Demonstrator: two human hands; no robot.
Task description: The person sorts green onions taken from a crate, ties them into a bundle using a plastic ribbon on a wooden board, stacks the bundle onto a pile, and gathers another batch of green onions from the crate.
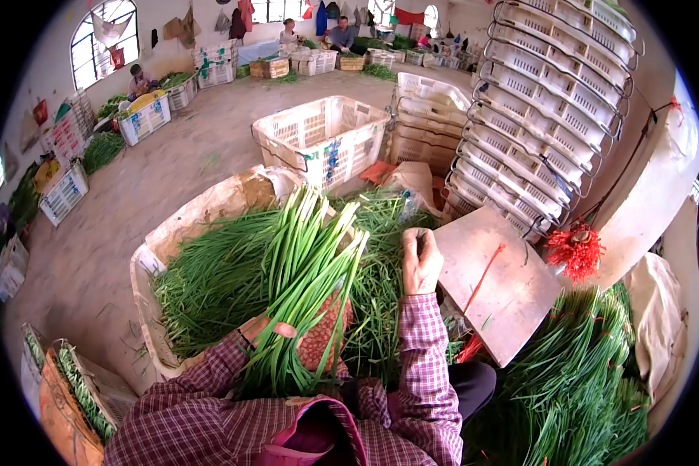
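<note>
My left hand (274, 326) is closed round a loose bunch of chives (299, 256), thumb across the leaves. The pale stem ends point up and away from me, while the leaf tips hang over my lap. Apart from the bunch, my right hand (421, 260) is raised with its fingers curled and pinched together. Whether a thin thing is between those fingertips I cannot make out. Beneath the bunch, more loose chives (217, 272) fill a cloth-lined crate (149, 299). A flat board (501, 287) with a red tie (483, 277) lying on it stands beside my right hand.
Tied chive bundles (567, 373) are heaped at my right. Red ties (576, 250) hang in a cluster above them. A tall stack of white crates (532, 116) leans behind the board, and a white crate (318, 144) stands ahead. Several people sit among crates along the far walls.
</note>
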